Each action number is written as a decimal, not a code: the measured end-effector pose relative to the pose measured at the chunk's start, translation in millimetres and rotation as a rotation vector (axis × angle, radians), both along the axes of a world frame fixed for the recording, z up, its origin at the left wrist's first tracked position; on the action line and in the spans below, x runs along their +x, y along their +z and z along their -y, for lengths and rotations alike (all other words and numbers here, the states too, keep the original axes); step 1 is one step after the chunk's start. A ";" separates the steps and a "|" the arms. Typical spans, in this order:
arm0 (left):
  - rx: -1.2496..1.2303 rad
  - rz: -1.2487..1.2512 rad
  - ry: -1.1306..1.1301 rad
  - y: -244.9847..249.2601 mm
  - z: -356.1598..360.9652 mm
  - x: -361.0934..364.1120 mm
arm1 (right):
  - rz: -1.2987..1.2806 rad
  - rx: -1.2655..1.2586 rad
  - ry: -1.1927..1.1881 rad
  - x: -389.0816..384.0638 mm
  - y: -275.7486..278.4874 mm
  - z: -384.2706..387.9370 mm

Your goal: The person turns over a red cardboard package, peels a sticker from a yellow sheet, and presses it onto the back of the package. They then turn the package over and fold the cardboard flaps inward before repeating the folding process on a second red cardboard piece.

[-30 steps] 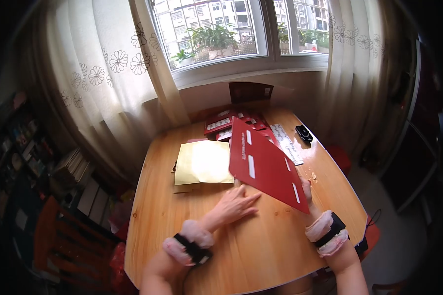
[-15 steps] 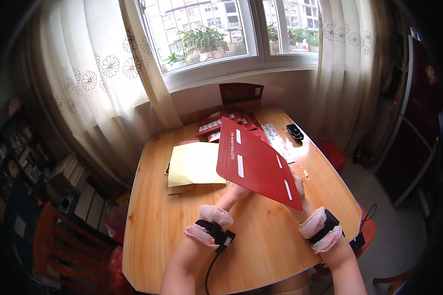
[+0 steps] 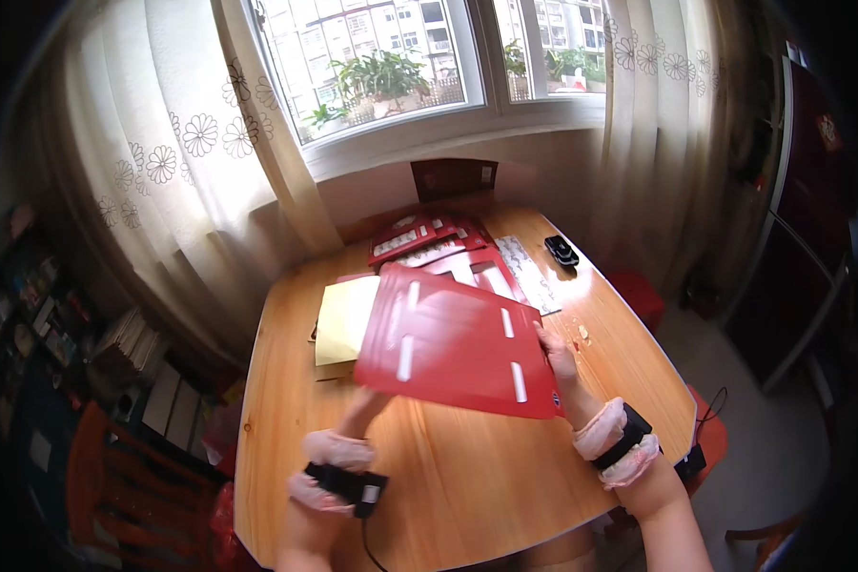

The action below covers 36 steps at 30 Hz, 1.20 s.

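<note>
A flat red cardboard sheet with several white slots is held tilted above the near half of the table. My right hand grips its right edge, with fingers wrapped over the border. At the lower left corner of the sheet is my left hand; its fingers are hidden behind the sheet, so I cannot tell whether they grip it. Behind the sheet lies yellow paper on the left. Farther back sits a pile of red printed card pieces, partly covered by the sheet in this view.
A printed white strip lies right of the pile, with a black device beside it. Small crumbs are scattered near my right hand. The wooden table has a chair at its left and a red stool at its right.
The red cardboard sheet has swung lower and to the left, its left end dropping toward level. My left hand has moved left to its lower corner; my right hand keeps its grip.
</note>
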State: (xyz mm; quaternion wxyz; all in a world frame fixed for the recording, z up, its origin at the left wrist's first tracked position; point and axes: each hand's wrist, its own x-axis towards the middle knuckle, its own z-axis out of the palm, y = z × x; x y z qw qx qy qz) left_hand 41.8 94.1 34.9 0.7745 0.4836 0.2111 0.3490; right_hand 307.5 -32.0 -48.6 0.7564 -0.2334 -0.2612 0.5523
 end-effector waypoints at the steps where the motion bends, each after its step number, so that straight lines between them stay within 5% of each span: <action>1: -0.132 0.030 0.012 3.4 -5.3 -22.3 | 0.094 -0.009 -0.025 0.0 1.8 0.9; 4: -0.288 0.030 0.009 7.6 -12.6 -83.6 | 0.146 -0.063 -0.075 -24.5 24.7 5.9; 7: -0.219 -0.064 -0.274 -0.2 0.7 -127.4 | 0.351 -0.175 0.010 -37.0 25.8 8.9; 10: 0.123 -0.327 0.034 -12.4 23.1 -135.7 | 0.228 -0.121 0.211 -50.5 17.8 15.1; 13: 0.032 -0.075 0.300 -32.4 17.0 -146.9 | 0.952 0.089 0.056 -67.8 37.4 23.5; 14: 0.015 -0.063 0.276 -30.9 13.2 -154.8 | 1.384 0.122 -0.007 -61.5 26.6 19.3; 17: 0.005 -0.055 0.270 -24.6 3.6 -173.6 | 1.964 0.064 -0.002 -71.8 17.3 21.2; 22: -0.011 -0.063 0.246 -31.2 0.9 -178.9 | 2.077 -0.148 -0.138 -74.6 11.3 9.2; 25: -0.033 -0.099 0.228 -36.1 14.1 -163.2 | 2.043 -0.502 -0.354 -59.0 20.4 13.5; 28: -0.023 -0.098 0.222 -42.3 23.4 -149.4 | 1.958 -0.403 -0.577 -48.1 20.6 19.9; 32: -0.006 -0.101 0.189 -48.2 29.2 -141.6 | 1.847 -0.207 -0.335 -56.1 13.3 23.2; 34: -0.016 -0.169 0.188 -52.3 30.6 -139.7 | 1.984 -0.150 -0.386 -56.3 11.0 20.2; 36: -0.030 -0.149 0.180 -54.5 34.5 -135.9 | 1.748 -0.205 -0.501 -52.4 13.2 16.9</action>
